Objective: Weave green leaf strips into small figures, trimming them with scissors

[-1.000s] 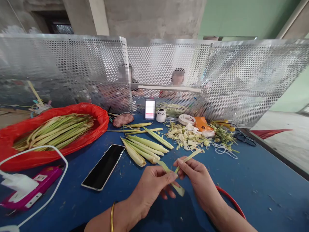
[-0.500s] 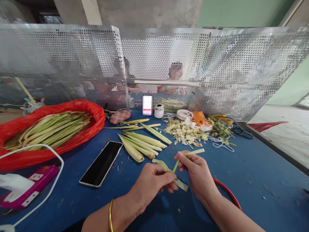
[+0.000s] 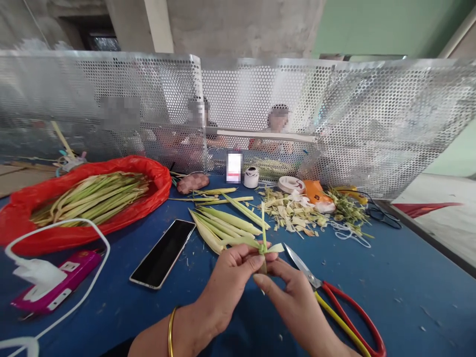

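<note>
My left hand (image 3: 238, 267), with a gold bangle at the wrist, pinches pale green leaf strips (image 3: 263, 247) where they cross in a small knot. One end stands upright; others stick out to the left and right. Just below the knot, my right hand (image 3: 288, 287) has its thumb and curled fingers closed around the downward end, partly hidden by the fingers. Scissors (image 3: 316, 282) with one red and one yellow handle lie beside my right hand, blades partly apart. Behind my hands rests a bunch of corn-like green leaves and stalks (image 3: 230, 223).
A red plastic bag (image 3: 163, 186) of long leaves stands left, near a black phone (image 3: 163, 255) and a purple power strip (image 3: 63, 282) with a white cable. Leaf scraps (image 3: 293, 210), a tape roll (image 3: 291, 184) and an orange packet (image 3: 316, 191) lie before a perforated metal screen (image 3: 238, 94); people sit behind it.
The strips, loosely crossed and pulled apart before, now meet in a tighter knot with one end upright. My right hand has moved lower and left, uncovering the scissors. The view has tilted up slightly.
</note>
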Available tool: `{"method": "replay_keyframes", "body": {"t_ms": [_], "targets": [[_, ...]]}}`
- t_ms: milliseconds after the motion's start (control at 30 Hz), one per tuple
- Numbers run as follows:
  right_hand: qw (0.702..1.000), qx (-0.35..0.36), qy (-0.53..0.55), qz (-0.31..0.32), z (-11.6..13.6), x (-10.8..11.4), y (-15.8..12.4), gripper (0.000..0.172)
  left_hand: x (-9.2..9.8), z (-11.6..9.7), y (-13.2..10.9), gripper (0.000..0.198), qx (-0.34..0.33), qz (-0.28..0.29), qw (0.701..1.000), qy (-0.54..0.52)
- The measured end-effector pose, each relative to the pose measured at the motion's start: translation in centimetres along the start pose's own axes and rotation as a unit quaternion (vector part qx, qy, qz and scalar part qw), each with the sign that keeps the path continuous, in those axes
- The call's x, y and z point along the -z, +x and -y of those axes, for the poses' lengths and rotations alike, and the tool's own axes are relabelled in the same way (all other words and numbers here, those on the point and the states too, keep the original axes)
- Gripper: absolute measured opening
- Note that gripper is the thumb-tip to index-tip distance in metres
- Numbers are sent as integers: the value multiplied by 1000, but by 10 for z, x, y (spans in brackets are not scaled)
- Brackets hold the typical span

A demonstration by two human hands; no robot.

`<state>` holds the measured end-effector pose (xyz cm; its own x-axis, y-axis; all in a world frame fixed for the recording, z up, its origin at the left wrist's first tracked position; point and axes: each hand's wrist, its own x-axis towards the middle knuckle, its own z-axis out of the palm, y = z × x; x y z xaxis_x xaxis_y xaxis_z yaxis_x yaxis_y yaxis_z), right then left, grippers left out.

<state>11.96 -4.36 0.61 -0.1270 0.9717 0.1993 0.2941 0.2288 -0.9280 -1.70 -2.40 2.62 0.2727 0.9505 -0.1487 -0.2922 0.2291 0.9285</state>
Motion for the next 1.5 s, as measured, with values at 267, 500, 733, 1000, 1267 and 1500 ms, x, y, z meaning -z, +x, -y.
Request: {"method": "replay_keyframes", "body": {"t_ms": [267,500,733,1000,1267,1500], "targets": [[1000,21,-3,15,-6,-2,-3,38,-3,2,-4,23,2,-6,1000,4],[998,29,-15,56,-4,0,-5,36,-3,5,-2,22,2,-18,1000,-21],[996,61,-38,60,-7,0,-5,34,-3,8,-2,21,-3,-46,998,-50],[988,96,-93,73,-6,-2,-6,32,0,5,2,23,26,-57,996,-56],[989,46,-66,-128,1,28,7,22,5,-3,-1,21,77,9,995,-58],[960,-151,232,-32,-1,17,13,28,2,4,-1,34,70,24,995,67]]}}
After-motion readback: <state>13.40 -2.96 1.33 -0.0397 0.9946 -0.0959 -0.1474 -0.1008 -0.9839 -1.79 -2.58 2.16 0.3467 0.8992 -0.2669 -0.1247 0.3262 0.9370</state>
